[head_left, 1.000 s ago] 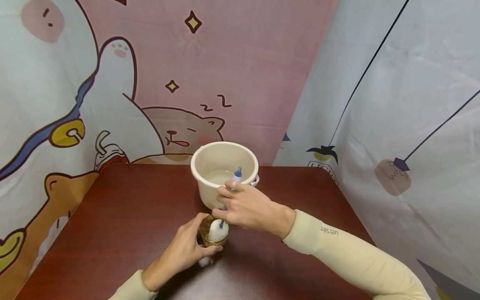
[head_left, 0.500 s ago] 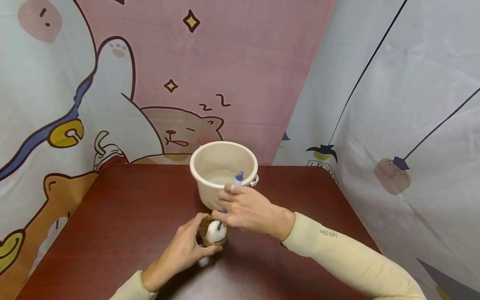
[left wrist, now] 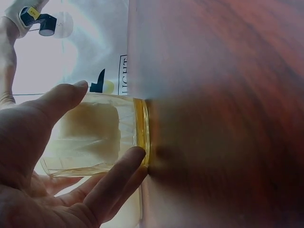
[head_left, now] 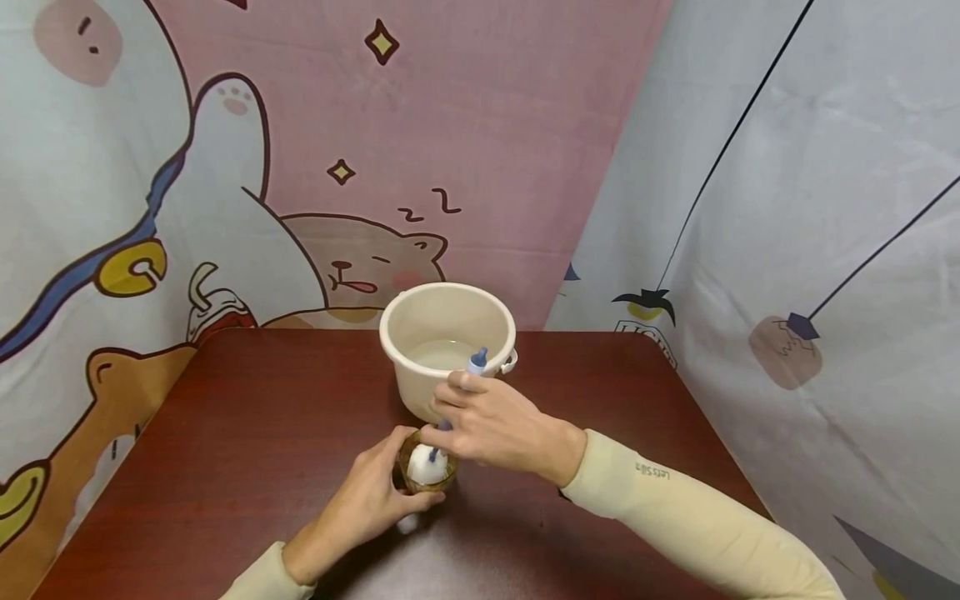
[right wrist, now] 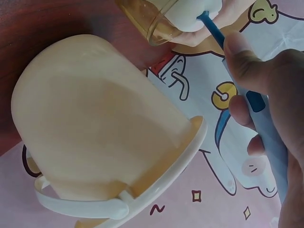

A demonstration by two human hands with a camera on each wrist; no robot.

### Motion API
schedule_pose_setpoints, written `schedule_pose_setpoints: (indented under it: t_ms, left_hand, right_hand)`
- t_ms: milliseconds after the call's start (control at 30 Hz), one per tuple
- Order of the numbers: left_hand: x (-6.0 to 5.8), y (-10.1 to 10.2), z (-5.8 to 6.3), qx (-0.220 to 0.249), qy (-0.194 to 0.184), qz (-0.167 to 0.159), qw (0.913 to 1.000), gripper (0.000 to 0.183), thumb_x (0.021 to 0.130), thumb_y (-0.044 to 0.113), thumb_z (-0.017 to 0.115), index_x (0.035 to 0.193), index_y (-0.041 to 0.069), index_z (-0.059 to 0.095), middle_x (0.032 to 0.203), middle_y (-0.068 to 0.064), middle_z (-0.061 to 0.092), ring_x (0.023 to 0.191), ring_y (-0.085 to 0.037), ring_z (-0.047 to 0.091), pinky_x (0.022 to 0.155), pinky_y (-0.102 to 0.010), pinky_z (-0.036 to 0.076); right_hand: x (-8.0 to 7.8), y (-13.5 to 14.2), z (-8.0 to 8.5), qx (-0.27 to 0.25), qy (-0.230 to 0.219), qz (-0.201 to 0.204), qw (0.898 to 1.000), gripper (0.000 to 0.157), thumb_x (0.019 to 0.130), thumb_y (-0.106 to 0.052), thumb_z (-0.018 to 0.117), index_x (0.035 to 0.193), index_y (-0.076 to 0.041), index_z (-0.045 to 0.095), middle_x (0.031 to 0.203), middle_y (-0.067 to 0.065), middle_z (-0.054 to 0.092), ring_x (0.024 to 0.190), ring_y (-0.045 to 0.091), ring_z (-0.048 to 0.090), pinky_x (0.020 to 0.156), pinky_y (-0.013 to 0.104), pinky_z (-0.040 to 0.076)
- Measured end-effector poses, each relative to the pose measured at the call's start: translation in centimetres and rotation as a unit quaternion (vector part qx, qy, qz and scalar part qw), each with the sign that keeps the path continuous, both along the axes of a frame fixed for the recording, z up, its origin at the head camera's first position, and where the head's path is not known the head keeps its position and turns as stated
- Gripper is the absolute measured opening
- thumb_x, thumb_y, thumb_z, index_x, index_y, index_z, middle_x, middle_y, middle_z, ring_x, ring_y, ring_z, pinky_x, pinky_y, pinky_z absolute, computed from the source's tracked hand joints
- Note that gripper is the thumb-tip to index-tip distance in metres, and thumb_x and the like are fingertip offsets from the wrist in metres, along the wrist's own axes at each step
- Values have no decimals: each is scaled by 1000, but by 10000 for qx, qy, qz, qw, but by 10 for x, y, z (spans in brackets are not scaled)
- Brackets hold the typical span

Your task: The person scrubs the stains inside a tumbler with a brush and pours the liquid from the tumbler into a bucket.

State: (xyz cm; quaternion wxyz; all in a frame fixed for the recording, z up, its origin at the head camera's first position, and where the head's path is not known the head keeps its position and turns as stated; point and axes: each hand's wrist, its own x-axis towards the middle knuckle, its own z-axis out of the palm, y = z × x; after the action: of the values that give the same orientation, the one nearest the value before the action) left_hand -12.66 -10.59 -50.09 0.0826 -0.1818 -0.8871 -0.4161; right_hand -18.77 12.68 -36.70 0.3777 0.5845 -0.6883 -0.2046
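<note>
An amber-tinted glass (head_left: 407,454) stands on the table, and my left hand (head_left: 366,487) grips its side, thumb toward me. In the left wrist view the fingers curve round the clear wall of the glass (left wrist: 128,114), whose base meets the tabletop. A cup brush with a white sponge head (head_left: 426,468) reaches into the glass's mouth. My right hand (head_left: 491,421) holds the brush's blue handle (right wrist: 270,137) above the glass. Part of the sponge head (right wrist: 190,14) rises out of the rim in the right wrist view.
Just behind the hands stands a cream bucket (head_left: 420,383) with some water in the bottom and a handle hanging at its right. The dark red table (head_left: 285,417) meets printed cloth walls (head_left: 495,167) at the back and sides.
The sponge head has shifted a little left and sunk lower in the glass. The top of the handle has tipped slightly right and down. My left hand and the glass stay put.
</note>
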Motion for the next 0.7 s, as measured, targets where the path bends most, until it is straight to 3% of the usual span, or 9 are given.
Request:
schedule_pose_setpoints:
  t_ms: [233, 500, 700]
  left_hand:
    - [0, 0, 1, -40, 176, 41, 9998, 82, 75, 31, 114, 141, 28, 66, 114, 4, 81, 95, -5, 73, 78, -28, 63]
    - [-1, -2, 2, -166, 288, 20, 9994, 83, 75, 35, 114, 142, 30, 65, 110, 7, 79, 90, -2, 70, 74, -23, 59]
    - [-2, -2, 2, -155, 249, 32, 9996, 80, 74, 37, 114, 138, 31, 66, 107, 10, 78, 88, -1, 68, 74, -22, 57]
  right_hand:
    - [0, -4, -2, -98, 88, -30, 9999, 17, 105, -22, 76, 100, -38, 71, 91, -7, 68, 96, 18, 58, 107, 33, 42]
    - [0, -10, 1, -108, -36, -133, 9998, 11, 99, -29, 84, 102, -36, 76, 96, -6, 75, 102, 19, 64, 110, 34, 45]
    - [-2, -13, 1, -110, -253, -267, 9993, 15, 93, -29, 89, 104, -34, 79, 100, -6, 78, 107, 20, 67, 114, 37, 47]
